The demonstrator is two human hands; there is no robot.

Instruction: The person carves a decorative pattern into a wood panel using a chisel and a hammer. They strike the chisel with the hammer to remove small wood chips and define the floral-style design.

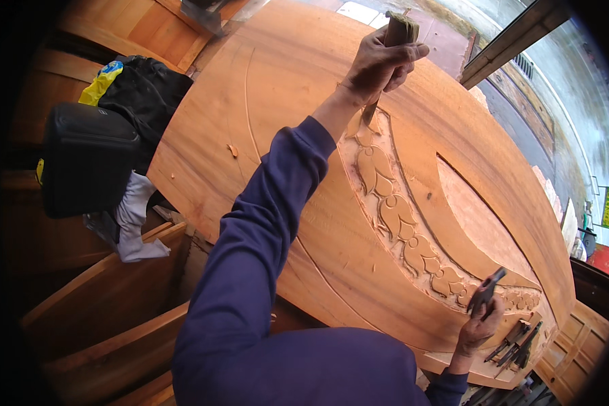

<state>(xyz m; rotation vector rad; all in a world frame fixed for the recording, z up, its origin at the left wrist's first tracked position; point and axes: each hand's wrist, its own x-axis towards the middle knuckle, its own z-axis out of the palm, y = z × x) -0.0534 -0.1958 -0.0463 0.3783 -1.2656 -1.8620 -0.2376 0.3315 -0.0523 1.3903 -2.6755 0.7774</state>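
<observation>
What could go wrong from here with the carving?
The chisel in the left hand has its blade at the upper end of the carved leaf band; a slip could chip the raised leaves or score the smooth panel beside it. The right hand holds a dark tool over the band's lower end; dropping it might dent the carving. Loose tools near the panel's lower-right edge could get knocked off.

Wooden panel (304,74): broad, orange-brown, lying face up, a curved band of raised leaves carved along it.
Chisel (402,32): flat metal blade, thick wooden handle with battered top; tilted, tip at the panel's far end of the band.
Dark tool (484,294): probably a hammer, partly hidden, near the panel's opposite band end.
</observation>
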